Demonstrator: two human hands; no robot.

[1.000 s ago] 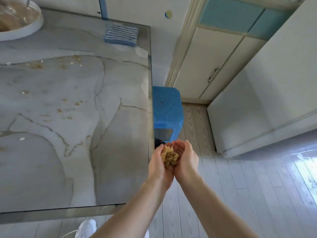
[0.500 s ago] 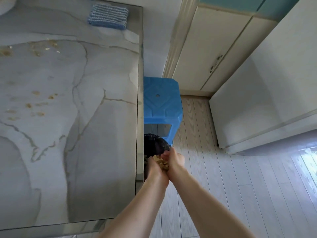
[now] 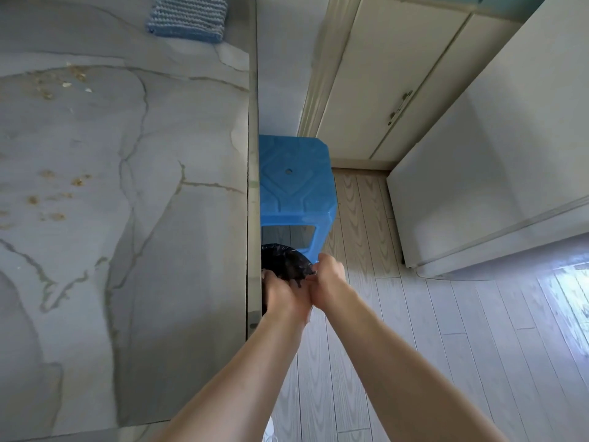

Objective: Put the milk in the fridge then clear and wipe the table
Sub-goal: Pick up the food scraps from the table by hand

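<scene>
The table (image 3: 127, 250) is grey and marble-patterned, crossed by thin tan-gold veins and speckled at its left with tan crumbs (image 3: 76, 180); at its far edge lies a cloth (image 3: 188, 17) striped blue and pale grey. Just beside the table's right edge are a bright blue stool (image 3: 293, 180) with a moulded angular pattern and a glossy black bin liner (image 3: 283, 263). Right of the table, whitish wood-grain floor (image 3: 446, 330) meets a cream cupboard (image 3: 382, 74) and white fridge (image 3: 494, 154).

Grey marble-patterned tabletop (image 3: 175, 266) with gold veins bears scattered brown crumbs (image 3: 78, 181) at left; a folded blue striped cloth (image 3: 188, 17) lies at its far edge.
</scene>
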